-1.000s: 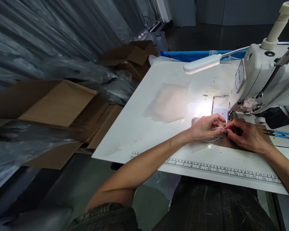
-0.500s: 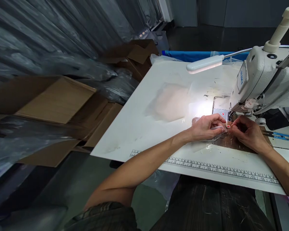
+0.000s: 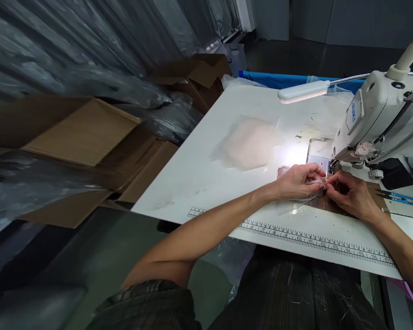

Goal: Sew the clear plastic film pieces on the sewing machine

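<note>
My left hand [image 3: 298, 182] rests on the white sewing table [image 3: 206, 183], fingers curled in a pinch on a small pale piece [image 3: 313, 183] in front of the needle. My right hand [image 3: 347, 195] meets it from the right, fingertips pinched on the same piece. Both hands sit on a clear plastic bag [image 3: 296, 201] and a brown sheet [image 3: 333, 204], just below the white sewing machine [image 3: 378, 119]. A tiny red-marked label [image 3: 319, 161] lies on the metal needle plate [image 3: 318, 153] behind my fingers.
A lamp [image 3: 303, 90] on a gooseneck lights the plate. A pale translucent bag [image 3: 249, 142] lies mid-table. Blue thread snips [image 3: 401, 198] lie at the right. A printed ruler [image 3: 316, 240] runs along the front edge. Cardboard boxes [image 3: 79, 137] and plastic-wrapped rolls stand at the left.
My right hand drew slightly apart from the left, then closed back against it on the small piece. The view has shifted a little to the left.
</note>
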Tool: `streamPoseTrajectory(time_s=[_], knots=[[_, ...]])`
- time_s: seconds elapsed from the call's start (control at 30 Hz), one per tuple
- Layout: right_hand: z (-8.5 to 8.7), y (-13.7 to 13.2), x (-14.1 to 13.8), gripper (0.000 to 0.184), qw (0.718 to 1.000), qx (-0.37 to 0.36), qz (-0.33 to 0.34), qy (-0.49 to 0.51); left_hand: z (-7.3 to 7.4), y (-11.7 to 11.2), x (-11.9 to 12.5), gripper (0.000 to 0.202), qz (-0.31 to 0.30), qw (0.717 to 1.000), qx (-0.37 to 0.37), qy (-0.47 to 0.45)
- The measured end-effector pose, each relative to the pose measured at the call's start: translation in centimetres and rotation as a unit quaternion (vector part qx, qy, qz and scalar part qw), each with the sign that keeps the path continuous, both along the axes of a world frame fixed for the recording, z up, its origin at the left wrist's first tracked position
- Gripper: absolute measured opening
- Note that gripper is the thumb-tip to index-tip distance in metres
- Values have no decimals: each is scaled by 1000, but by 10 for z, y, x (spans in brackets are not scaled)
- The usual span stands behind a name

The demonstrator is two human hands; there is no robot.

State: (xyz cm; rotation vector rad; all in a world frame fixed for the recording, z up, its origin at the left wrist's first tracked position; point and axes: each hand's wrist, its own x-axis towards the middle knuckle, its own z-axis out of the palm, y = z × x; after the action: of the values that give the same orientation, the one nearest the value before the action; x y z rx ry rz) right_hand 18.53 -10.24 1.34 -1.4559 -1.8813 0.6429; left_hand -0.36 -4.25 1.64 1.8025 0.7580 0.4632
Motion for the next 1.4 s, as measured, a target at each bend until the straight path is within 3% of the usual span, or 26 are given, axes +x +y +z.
streamPoseTrajectory(time_s=[0.3,0.4,0.6,0.67,0.8,1.0,1.13,1.23,1.4], knots=[[-1,0,1,25,995,-26,-96,24,0,1,-2,21,-13,1000,-9,-23],[0,0,2,20,997,-37,-64,31,4,-1,-3,20,-11,999,46,1],[1,-10,-11,14,987,55,66,137,5,-4,-3,17,-15,986,159,54],[1,-11,-13,11,989,8,110,98,8,0,-7,21,-56,984,163,49],[4,-8,-5,13,996,14,85,-17,17,15,-16,27,-139,974,155,90],[16,-7,5,19,993,-2,44,-107,24,23,-21,30,-162,974,119,101],[21,-10,4,11,994,-20,43,-96,27,21,-26,44,-87,961,253,73],[20,-10,7,8,996,-26,35,-73,32,19,-30,29,-62,928,356,88],[21,-7,5,13,998,-4,29,-49,32,14,-29,15,-80,900,409,126]])
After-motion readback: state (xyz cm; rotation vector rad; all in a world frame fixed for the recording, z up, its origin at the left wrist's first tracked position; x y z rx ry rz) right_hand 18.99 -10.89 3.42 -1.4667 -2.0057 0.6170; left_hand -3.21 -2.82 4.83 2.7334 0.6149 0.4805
